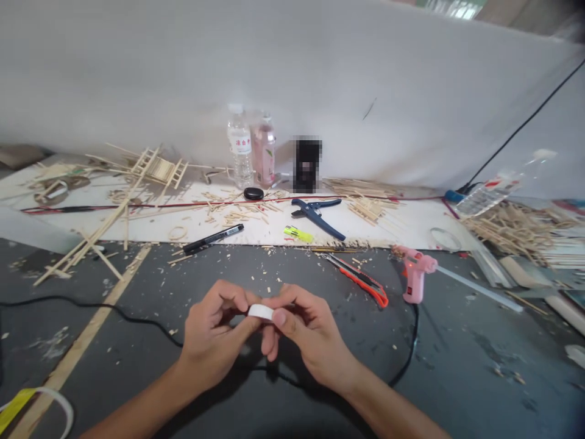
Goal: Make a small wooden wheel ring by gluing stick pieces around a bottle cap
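Between my two hands is a small white curved band, which looks like a ring or roll seen from the side; its far part is hidden by my fingers. My left hand pinches its left end between thumb and fingers. At its right end the thumb and fingers of my right hand press on it. Both hands are above the dark grey table. Beyond them, to the right, lie an orange utility knife and a pink glue gun with a clear glue stick in its back.
A white board along the wall holds a black marker, blue cutters, a yellow-green object, bottles and wooden offcuts. Stick structures stand at left. A black cable crosses the table. More sticks pile up at right.
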Demonstrator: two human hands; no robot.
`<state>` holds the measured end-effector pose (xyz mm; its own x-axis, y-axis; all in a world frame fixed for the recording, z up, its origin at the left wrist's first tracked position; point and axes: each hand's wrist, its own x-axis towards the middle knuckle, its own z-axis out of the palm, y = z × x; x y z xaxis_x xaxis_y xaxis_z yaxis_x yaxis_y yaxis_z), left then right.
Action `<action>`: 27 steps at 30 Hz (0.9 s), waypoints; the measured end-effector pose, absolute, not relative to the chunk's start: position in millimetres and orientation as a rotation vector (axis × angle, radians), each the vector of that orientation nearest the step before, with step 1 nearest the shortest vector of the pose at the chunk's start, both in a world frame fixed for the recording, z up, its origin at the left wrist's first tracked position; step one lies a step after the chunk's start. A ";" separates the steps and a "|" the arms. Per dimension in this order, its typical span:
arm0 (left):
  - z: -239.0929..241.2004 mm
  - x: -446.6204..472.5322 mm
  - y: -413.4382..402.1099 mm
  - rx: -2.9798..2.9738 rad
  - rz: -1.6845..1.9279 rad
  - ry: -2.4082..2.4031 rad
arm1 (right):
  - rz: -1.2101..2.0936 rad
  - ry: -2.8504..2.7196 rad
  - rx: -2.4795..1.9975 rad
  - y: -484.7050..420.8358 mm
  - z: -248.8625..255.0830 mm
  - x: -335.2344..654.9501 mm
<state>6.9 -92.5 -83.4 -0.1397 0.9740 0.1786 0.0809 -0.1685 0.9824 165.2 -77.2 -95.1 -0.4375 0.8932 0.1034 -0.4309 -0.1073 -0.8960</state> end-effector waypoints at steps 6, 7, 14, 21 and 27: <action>-90.8 2.0 -83.0 1.342 1.430 1.277 | 1.675 -1.258 -0.588 -73.6 -99.0 168.7; -90.9 2.1 -82.1 1.337 1.432 1.281 | 1.661 -1.280 -0.590 -72.5 -100.4 168.6; -92.6 1.8 -85.0 1.297 1.445 1.302 | 1.433 -1.547 -0.683 -70.7 -109.2 156.2; -96.1 -2.2 -82.7 1.293 1.397 1.350 | 0.566 -2.052 -0.850 -63.5 -103.3 178.5; -91.9 0.4 -84.5 1.422 1.394 1.337 | -0.072 -2.327 -0.688 -52.0 -109.7 192.9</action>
